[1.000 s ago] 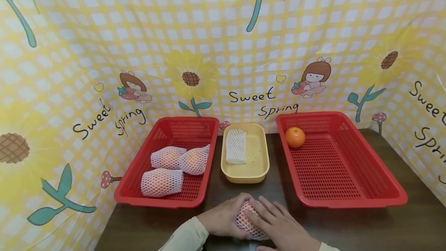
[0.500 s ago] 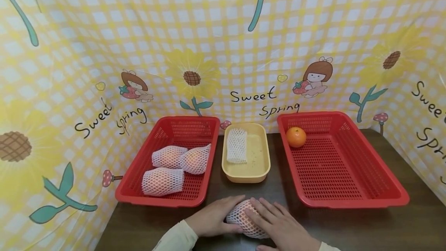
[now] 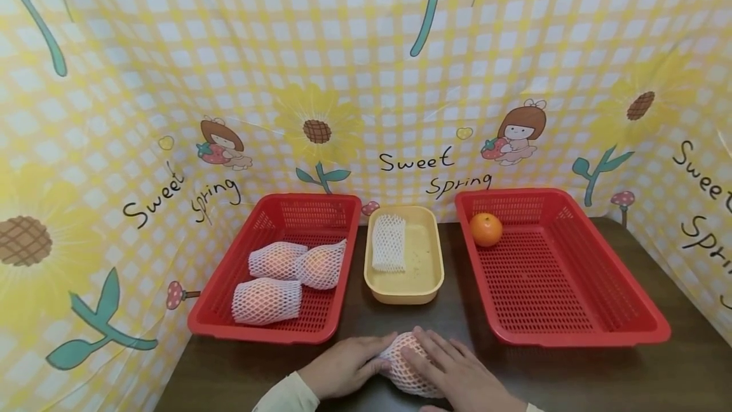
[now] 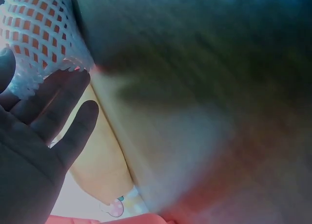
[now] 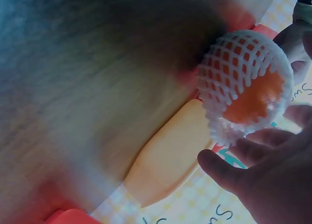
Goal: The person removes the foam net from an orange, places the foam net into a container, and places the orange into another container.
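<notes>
An orange in a white foam net (image 3: 407,369) lies low in the middle of the head view, close over the table. My left hand (image 3: 338,369) pinches the gathered left end of the net between thumb and fingers. From the right, my right hand (image 3: 464,375) holds the orange, its fingers laid across the top. A bare patch of orange peel (image 5: 256,100) shows through an opening in the net in the right wrist view. The left wrist view has the net's edge (image 4: 73,63) against the left fingertips. My right thumb is mostly hidden.
Three netted fruits lie in the left red basket (image 3: 200,320). A yellow tray (image 3: 424,281) behind my hands holds an empty foam net (image 3: 389,243). One bare orange (image 3: 486,229) sits in the right red basket (image 3: 577,337). A checked cloth hangs behind the brown table (image 3: 680,361).
My left hand has slid left, from around the fruit's side to the net's end, drawing the net out leftward. More of the netted orange shows. The right hand stays on it.
</notes>
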`<state>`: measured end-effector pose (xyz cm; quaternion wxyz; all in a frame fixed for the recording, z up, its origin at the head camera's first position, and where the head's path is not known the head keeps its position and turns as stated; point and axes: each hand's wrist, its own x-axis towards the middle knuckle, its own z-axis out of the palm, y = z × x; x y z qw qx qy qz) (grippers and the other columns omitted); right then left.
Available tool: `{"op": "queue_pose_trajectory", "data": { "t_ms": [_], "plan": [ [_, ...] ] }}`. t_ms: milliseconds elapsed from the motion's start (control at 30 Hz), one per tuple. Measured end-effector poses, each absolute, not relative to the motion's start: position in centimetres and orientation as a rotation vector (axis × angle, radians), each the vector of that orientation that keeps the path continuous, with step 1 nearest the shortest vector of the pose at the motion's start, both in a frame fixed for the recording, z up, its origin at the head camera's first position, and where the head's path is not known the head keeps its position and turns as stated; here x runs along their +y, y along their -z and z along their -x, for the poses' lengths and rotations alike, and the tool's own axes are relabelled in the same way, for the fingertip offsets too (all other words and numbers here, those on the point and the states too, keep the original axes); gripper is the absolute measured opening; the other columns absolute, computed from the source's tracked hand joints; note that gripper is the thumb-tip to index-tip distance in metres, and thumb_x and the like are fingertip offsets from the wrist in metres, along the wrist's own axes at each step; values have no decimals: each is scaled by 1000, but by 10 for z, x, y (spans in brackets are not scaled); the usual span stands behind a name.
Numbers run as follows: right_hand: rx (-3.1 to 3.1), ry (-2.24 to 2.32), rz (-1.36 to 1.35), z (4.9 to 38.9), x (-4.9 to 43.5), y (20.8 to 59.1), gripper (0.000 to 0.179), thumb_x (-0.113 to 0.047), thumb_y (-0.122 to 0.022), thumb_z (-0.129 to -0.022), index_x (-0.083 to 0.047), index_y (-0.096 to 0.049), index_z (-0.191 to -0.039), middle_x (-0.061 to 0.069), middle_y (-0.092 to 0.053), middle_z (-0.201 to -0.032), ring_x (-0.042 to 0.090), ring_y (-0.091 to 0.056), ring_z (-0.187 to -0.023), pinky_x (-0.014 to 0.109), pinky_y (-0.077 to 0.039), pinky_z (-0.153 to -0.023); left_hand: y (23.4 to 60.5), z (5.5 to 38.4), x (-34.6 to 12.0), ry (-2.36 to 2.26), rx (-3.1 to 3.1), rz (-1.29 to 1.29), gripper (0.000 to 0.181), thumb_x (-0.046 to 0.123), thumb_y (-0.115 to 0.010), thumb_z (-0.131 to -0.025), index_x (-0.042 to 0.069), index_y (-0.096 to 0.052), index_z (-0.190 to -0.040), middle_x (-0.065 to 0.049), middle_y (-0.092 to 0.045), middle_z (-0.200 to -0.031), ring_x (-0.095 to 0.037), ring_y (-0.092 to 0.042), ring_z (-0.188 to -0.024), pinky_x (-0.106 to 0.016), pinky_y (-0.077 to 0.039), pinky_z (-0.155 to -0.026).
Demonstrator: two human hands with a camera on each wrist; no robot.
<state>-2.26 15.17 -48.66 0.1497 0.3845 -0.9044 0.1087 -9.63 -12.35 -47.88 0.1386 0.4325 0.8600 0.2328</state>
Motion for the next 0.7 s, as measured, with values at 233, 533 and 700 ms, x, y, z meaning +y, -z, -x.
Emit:
{"op": "queue_pose_trajectory", "data": {
  "t_ms": [233,533,700],
  "plan": [
    [-2585,-576,-877,25,159,482,56,-45,-75,-89,-10,-58,-129,2,-60,-118,15,-59,-107,39,-53,-82,478,97,-126,-668,2481,-1225,57,48,-43,-106,13,-47,-151,-2,-56,-143,-14,-53,-129,-37,-45,-103],
    [-2957,-725,-855,26,166,476,17,-11,-70,-84,-21,-57,-87,-15,-43,-80,2,-42,-69,26,-42,-61,478,98,-129,-684,2439,-1205,57,47,-42,-107,13,-45,-152,-2,-54,-145,-14,-51,-131,-37,-44,-104],
    [-2798,-684,-970,27,165,482,20,-9,-72,-86,-13,-64,-105,-12,-55,-86,3,-53,-75,26,-49,-64,478,99,-130,-689,2441,-1228,55,45,-41,-108,13,-45,-152,-2,-54,-145,-13,-51,-131,-36,-43,-104]
  ]
}}
